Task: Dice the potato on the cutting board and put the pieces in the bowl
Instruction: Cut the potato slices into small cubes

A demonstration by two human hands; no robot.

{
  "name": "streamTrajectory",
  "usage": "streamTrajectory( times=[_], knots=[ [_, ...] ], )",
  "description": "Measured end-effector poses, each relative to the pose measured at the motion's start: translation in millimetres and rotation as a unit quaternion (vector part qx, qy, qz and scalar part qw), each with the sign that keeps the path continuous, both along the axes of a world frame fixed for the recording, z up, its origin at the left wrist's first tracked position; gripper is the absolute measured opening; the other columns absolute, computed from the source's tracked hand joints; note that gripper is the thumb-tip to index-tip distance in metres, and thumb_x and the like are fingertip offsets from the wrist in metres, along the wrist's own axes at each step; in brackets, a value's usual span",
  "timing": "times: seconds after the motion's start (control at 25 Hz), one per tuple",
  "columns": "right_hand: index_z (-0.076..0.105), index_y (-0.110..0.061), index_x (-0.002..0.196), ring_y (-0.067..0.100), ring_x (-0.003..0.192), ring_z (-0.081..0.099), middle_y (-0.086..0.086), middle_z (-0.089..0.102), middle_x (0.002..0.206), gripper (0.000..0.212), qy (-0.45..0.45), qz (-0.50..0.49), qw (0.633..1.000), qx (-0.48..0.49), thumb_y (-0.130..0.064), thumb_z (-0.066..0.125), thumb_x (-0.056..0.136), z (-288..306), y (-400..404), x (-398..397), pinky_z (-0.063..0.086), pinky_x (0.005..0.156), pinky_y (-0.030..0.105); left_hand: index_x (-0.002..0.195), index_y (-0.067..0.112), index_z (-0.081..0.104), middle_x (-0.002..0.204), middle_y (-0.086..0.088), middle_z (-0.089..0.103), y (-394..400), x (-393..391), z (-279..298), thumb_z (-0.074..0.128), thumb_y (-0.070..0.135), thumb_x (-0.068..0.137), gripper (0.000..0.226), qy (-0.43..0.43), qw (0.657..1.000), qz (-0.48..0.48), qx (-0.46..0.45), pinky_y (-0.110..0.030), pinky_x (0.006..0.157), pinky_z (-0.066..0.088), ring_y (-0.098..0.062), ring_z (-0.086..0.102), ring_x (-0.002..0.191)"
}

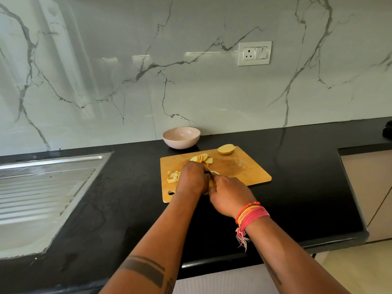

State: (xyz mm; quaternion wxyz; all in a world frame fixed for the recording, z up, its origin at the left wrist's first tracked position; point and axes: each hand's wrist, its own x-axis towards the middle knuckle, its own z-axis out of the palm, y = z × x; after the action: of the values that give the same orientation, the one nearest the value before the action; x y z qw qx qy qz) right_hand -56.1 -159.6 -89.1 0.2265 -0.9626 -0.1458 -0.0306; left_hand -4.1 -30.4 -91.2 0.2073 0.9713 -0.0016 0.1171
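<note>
On the wooden cutting board (pixel 237 166), our left hand (pixel 192 179) curls down over potato we cannot see beneath it, its grasp hidden. Our right hand (pixel 230 195) clenches a knife (pixel 209 172), blade barely showing between both hands. Diced pieces (pixel 173 177) lie just left of our fingers, slices (pixel 201 158) beyond them, 1 potato half (pixel 226 149) at the far edge. The pink bowl (pixel 181 137) stands behind on the black counter (pixel 297 187), beside the steel sink (pixel 42 187).

Black countertop (pixel 297 187) carries a wooden cutting board (pixel 244 168) and pink bowl (pixel 181 137).

Potato half (pixel 226 149), slices (pixel 201 158), dice (pixel 174 177) on wooden board (pixel 239 166); pink bowl (pixel 181 137) behind.
</note>
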Motion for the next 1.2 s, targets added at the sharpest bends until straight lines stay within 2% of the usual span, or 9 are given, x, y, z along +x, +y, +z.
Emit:
streamTrajectory(
  times=[0.2,0.32,0.44,0.56,0.68,0.84,0.96,1.12,1.2],
  knots=[
    [0.041,-0.032,0.153,0.015,0.073,0.06,-0.006,0.06,0.08,0.052,-0.022,-0.015,0.999,-0.018,-0.034,0.044,0.101,-10,-19,-34,0.048,0.062,0.032,0.112,0.016,0.077,0.114,-0.001,0.071,-3,-1,-4,0.063,0.024,0.1,0.02,-0.026,1.0,0.009,0.014,-0.027,0.093,0.051,-0.017,0.063,0.105],
    [0.04,-0.034,0.156,0.008,0.066,0.058,-0.01,0.059,0.077,0.054,-0.031,-0.029,0.999,0.015,-0.033,0.044,0.102,-6,-29,-45,0.041,0.054,0.026,0.117,0.017,0.076,0.12,-0.001,0.069,-3,-3,-4,0.064,0.024,0.1,0.022,-0.02,1.0,0.013,-0.013,-0.028,0.097,0.05,-0.017,0.061,0.109],
    [0.036,-0.035,0.157,0.009,0.059,0.059,-0.007,0.062,0.071,0.055,-0.047,-0.077,0.995,0.05,-0.032,0.046,0.103,-6,-31,-37,0.038,0.047,0.023,0.126,0.019,0.072,0.13,-0.001,0.066,-1,-7,-2,0.061,0.016,0.101,0.028,-0.015,0.998,0.015,-0.052,-0.028,0.1,0.047,-0.018,0.06,0.118],
    [0.031,-0.032,0.16,0.011,0.066,0.059,-0.006,0.062,0.076,0.058,-0.011,-0.102,0.994,0.024,-0.033,0.043,0.102,-6,-25,-25,0.046,0.055,0.03,0.129,0.023,0.07,0.133,0.0,0.065,4,-9,0,0.058,0.011,0.101,0.032,-0.017,0.995,0.037,-0.093,-0.027,0.099,0.047,-0.019,0.06,0.119],
    [0.025,-0.029,0.161,0.016,0.067,0.055,-0.004,0.059,0.079,0.062,-0.007,-0.078,0.997,-0.011,-0.034,0.043,0.102,-8,-5,-24,0.043,0.058,0.033,0.126,0.022,0.072,0.131,0.001,0.068,10,-10,2,0.055,0.009,0.101,0.034,-0.038,0.988,0.057,-0.14,-0.024,0.099,0.045,-0.018,0.061,0.119],
    [0.039,-0.023,0.15,0.025,0.076,0.062,0.001,0.064,0.085,0.052,-0.023,-0.038,0.999,-0.01,-0.031,0.046,0.099,-12,28,-25,0.048,0.065,0.036,0.124,0.017,0.073,0.126,0.001,0.071,19,-16,6,0.05,0.005,0.101,0.035,-0.074,0.98,0.071,-0.169,-0.025,0.101,0.047,-0.015,0.063,0.117],
    [0.046,-0.022,0.14,0.026,0.081,0.066,0.002,0.065,0.087,0.041,-0.015,-0.016,1.0,0.012,-0.03,0.046,0.099,-11,37,-23,0.053,0.067,0.038,0.123,0.016,0.074,0.125,0.001,0.071,25,-18,5,0.05,0.004,0.1,0.035,-0.082,0.979,0.069,-0.176,-0.026,0.102,0.048,-0.015,0.063,0.117],
    [0.041,-0.026,0.153,0.021,0.081,0.062,-0.003,0.062,0.089,0.051,-0.014,-0.04,0.998,0.038,-0.032,0.045,0.102,-1,19,-11,0.051,0.064,0.035,0.123,0.016,0.073,0.124,0.0,0.071,25,-14,6,0.052,0.006,0.1,0.033,-0.098,0.976,0.074,-0.182,-0.026,0.099,0.05,-0.016,0.064,0.114],
    [0.041,-0.026,0.154,0.023,0.09,0.065,0.001,0.068,0.102,0.053,-0.022,-0.06,0.997,0.049,-0.033,0.045,0.102,5,6,-1,0.056,0.075,0.04,0.124,0.019,0.073,0.124,0.0,0.071,20,-6,8,0.053,0.008,0.101,0.033,-0.1,0.979,0.065,-0.164,-0.026,0.095,0.052,-0.016,0.065,0.111]
  ],
)
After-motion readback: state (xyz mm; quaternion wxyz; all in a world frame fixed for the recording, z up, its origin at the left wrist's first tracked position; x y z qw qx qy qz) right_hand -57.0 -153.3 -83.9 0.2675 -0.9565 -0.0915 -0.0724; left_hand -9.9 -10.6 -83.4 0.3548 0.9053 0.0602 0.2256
